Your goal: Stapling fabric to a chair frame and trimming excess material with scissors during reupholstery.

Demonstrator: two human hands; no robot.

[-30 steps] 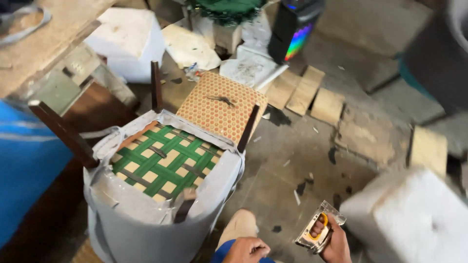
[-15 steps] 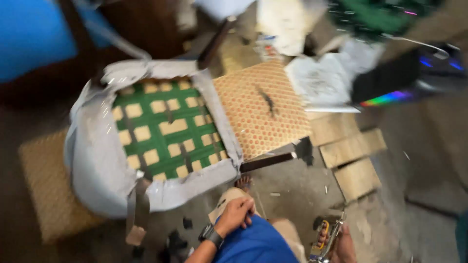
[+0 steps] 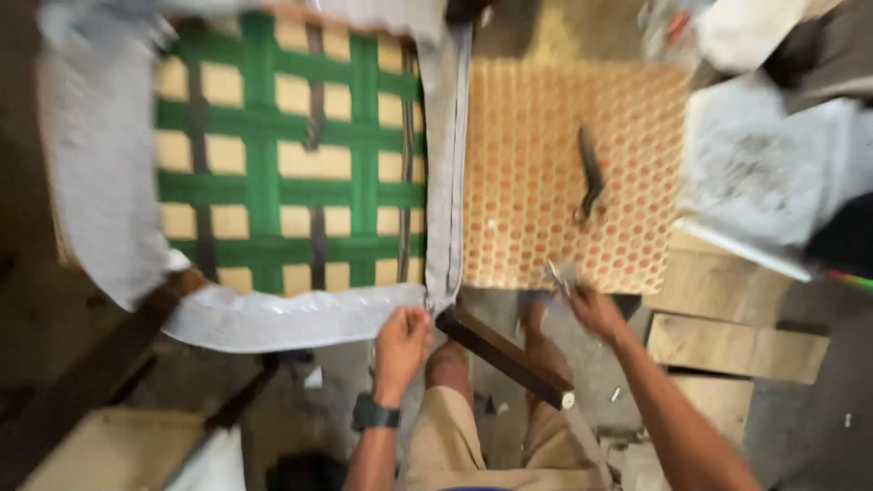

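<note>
Grey fabric [image 3: 300, 314] draped over the green-webbed chair frame [image 3: 282, 164] is pinched at its corner by the left hand [image 3: 400, 341]; the right hand [image 3: 591, 305] apparently closes on a small blurred tool [image 3: 559, 273] just beside.

Green-and-cream checked webbing [image 3: 291, 155], pale grey fabric [image 3: 100, 173], orange honeycomb-patterned cane panel [image 3: 546, 173].

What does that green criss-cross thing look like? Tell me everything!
The green webbing is wide straps woven over and under into a grid, with thin dark bands crossing them and pale tan padding showing through the gaps. It fills the chair frame, which is tipped toward the camera. Grey fabric wraps its edges. The left hand pinches that fabric at the lower corner.
</note>
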